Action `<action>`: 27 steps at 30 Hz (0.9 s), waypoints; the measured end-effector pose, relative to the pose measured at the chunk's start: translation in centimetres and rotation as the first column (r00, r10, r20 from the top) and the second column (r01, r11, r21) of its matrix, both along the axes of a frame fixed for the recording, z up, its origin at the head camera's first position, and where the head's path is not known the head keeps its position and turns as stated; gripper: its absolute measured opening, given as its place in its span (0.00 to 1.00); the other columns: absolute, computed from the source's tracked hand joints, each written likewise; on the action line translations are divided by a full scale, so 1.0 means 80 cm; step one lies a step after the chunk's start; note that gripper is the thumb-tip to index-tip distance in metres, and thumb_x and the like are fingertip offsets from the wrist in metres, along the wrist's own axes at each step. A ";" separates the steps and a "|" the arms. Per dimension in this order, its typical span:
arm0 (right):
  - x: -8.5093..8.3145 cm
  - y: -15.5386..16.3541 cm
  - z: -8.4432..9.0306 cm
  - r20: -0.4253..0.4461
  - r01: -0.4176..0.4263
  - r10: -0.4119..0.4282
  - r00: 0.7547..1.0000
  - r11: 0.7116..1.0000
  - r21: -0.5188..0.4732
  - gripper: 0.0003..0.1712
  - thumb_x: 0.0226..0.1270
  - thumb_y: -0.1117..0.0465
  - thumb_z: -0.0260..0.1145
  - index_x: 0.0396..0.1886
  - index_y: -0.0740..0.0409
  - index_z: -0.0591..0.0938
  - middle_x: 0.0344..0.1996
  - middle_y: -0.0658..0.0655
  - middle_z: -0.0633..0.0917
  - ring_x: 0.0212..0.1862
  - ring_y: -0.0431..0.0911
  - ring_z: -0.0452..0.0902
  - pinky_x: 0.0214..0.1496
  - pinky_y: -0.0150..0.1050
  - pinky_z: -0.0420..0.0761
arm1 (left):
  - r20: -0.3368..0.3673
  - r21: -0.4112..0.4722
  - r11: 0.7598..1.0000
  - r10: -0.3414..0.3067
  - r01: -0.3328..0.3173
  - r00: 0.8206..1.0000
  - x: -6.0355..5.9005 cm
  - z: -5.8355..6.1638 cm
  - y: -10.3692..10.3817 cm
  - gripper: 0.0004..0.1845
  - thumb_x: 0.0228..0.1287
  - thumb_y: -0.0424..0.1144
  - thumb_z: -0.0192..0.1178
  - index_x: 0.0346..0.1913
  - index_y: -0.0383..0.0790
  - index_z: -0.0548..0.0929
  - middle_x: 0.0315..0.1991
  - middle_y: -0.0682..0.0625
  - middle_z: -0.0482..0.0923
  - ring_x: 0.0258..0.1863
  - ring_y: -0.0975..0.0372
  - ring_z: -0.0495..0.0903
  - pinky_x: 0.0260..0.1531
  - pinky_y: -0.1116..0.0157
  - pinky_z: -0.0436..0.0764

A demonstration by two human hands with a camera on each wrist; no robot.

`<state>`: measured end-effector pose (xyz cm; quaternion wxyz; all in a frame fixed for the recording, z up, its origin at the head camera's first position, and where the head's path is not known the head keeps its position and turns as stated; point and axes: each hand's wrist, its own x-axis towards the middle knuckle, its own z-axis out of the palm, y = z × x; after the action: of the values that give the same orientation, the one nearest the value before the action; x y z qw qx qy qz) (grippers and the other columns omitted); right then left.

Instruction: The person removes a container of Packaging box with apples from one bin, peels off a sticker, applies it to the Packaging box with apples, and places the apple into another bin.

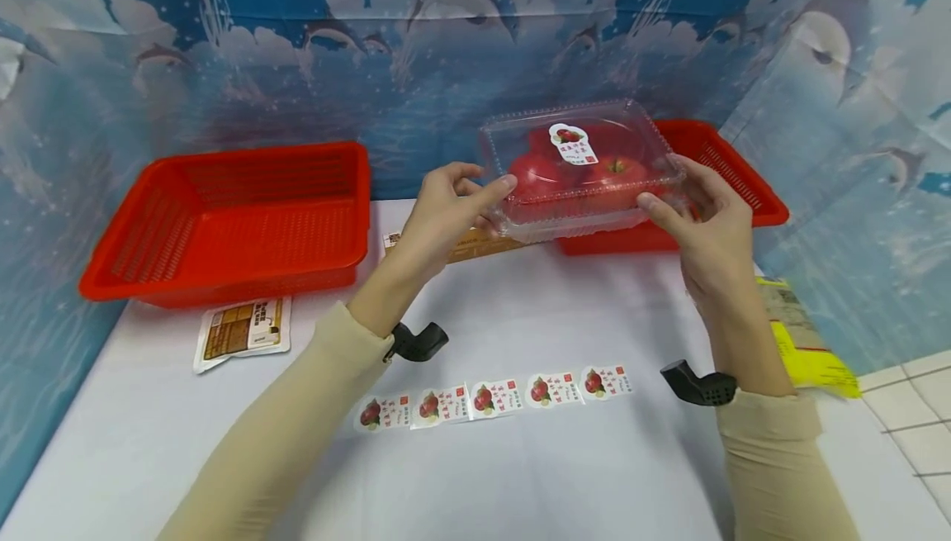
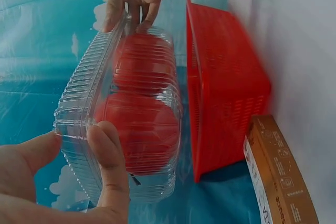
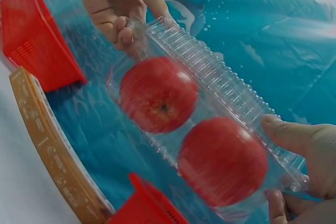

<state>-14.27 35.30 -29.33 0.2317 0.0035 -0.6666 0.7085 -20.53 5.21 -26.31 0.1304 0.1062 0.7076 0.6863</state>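
Observation:
Both hands hold up a clear plastic clamshell box [image 1: 513, 132] with red apples [image 3: 223, 161] inside. A white fruit sticker [image 1: 574, 144] is on its lid. My left hand [image 1: 451, 204] grips the box's left end, thumb on the upper side and fingers at the edge. My right hand [image 1: 709, 223] pinches the right end, its thumb over the front corner and fingers below. In the head view the box overlaps the right red basket [image 1: 743, 182]; the left wrist view shows a gap between box and basket.
A second red basket [image 1: 275, 231] stands at the left, with a brown-and-white packet [image 1: 245, 330] before it. A brown carton [image 1: 483, 245] lies behind the box. Several fruit stickers [image 1: 494, 398] form a row on the white table. A yellow bag [image 1: 806, 339] lies at the right.

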 end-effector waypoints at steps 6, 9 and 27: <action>-0.004 0.021 -0.004 0.017 0.083 -0.083 0.996 0.997 -0.010 0.34 0.66 0.64 0.77 0.71 0.53 0.80 0.64 0.55 0.81 0.63 0.45 0.72 0.55 0.23 0.82 | -0.019 -0.010 1.000 -0.007 0.007 1.000 -0.012 0.001 0.035 0.40 0.69 0.51 0.71 0.75 0.36 0.69 0.35 0.41 0.84 0.27 0.53 0.88 0.48 0.61 0.89; -0.008 0.030 -0.005 0.047 0.115 -0.114 0.992 0.993 -0.033 0.35 0.66 0.61 0.77 0.73 0.50 0.79 0.66 0.53 0.78 0.64 0.44 0.71 0.54 0.23 0.83 | -0.042 -0.031 0.999 -0.011 0.009 0.999 -0.020 0.004 0.052 0.39 0.69 0.51 0.71 0.75 0.35 0.69 0.34 0.41 0.84 0.27 0.54 0.88 0.43 0.61 0.90; -0.037 0.084 -0.023 0.172 0.184 -0.195 0.966 0.980 0.079 0.38 0.70 0.59 0.74 0.78 0.45 0.71 0.72 0.53 0.73 0.70 0.44 0.67 0.66 0.30 0.80 | 0.114 -0.168 0.984 -0.031 0.050 0.993 -0.079 -0.003 0.136 0.35 0.71 0.50 0.70 0.71 0.37 0.66 0.32 0.42 0.86 0.27 0.56 0.90 0.41 0.64 0.90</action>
<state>-17.23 42.05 -31.15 0.2375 -0.1166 -0.7037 0.6593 -26.86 16.08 -26.57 0.1920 0.0707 0.7532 0.6251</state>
